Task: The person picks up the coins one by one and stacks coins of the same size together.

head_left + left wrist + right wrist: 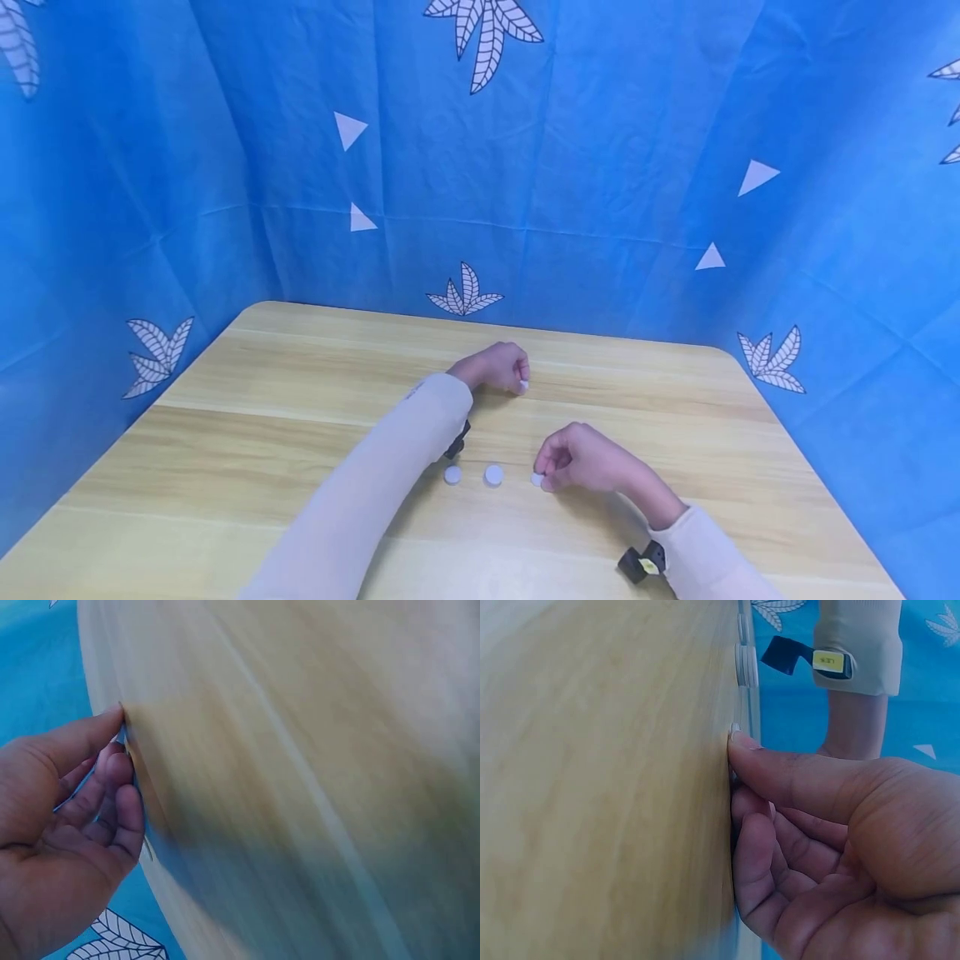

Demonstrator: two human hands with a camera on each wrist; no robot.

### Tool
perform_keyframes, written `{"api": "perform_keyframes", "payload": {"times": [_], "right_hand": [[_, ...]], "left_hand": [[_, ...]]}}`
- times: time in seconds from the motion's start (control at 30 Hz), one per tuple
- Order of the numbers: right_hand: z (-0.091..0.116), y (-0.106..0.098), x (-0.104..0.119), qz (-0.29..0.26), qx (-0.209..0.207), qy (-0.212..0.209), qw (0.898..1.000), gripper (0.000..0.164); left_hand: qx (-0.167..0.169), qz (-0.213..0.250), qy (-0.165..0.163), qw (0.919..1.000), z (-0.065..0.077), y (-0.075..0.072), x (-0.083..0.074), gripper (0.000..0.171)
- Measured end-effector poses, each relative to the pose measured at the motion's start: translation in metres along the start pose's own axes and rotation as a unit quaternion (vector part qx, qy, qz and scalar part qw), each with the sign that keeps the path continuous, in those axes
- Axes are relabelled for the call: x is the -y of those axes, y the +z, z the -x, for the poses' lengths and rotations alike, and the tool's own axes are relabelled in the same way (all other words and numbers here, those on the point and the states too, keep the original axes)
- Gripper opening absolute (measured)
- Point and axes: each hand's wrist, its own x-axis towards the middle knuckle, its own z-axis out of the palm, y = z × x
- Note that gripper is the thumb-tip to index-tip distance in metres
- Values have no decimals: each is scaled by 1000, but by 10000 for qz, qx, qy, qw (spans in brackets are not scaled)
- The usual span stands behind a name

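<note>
Near the far middle of the table, my left hand (497, 367) pinches a small white disc (524, 385) close over the wood; in the left wrist view its fingers (129, 814) hide most of that disc. My right hand (588, 458) is lower and to the right, with thumb and fingertips pinching another small white disc (537, 479) at the tabletop. To its left stands a thicker white round piece (492, 475), which looks layered like a stack in the right wrist view. Farther left, beside the left forearm, lies a thinner white disc (452, 475).
The light wooden table (300, 433) has rounded far corners. Blue cloth (600, 125) with white leaf and triangle prints hangs behind it and at both sides. The left sleeve (375, 483) reaches across the table's middle. Black wrist cameras (641, 564) sit under the forearms.
</note>
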Motion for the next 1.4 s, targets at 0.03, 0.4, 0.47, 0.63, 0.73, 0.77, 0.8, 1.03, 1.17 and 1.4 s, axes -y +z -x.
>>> {"api": "perform_keyframes", "payload": {"times": [0.03,0.4,0.47,0.63,0.73,0.77,0.8,1.03,1.17,1.4], "right_hand": [[0,0,0,11,-4,15,10000,13],[0,1,-1,35,-10,-8,10000,13],[0,1,0,0,-13,-15,10000,14],[-1,1,0,26,-20,50,10000,14],[-1,1,-1,78,-29,42,10000,14],[-1,1,-1,90,-26,38,9999,14],[-1,1,-2,100,-26,42,9999,14],[0,4,-3,40,-43,53,10000,14],[1,6,-1,-38,-37,29,10000,14],[1,4,-1,162,-65,2,9998,13]], "left_hand": [[-10,-59,84,9999,0,0,-1,13],[-83,283,149,9995,4,0,5,10],[-95,628,100,9979,7,-3,8,10],[-193,1331,-95,9909,19,-12,11,12],[-275,1535,-221,9875,26,-17,13,11],[-281,1602,-278,9863,29,-19,13,11],[-271,1662,-317,9852,31,-20,15,11],[-156,2053,-413,9777,49,-19,25,16],[-87,2257,-402,9733,63,-9,28,22],[-235,2279,-362,9727,89,10,16,18]]}}
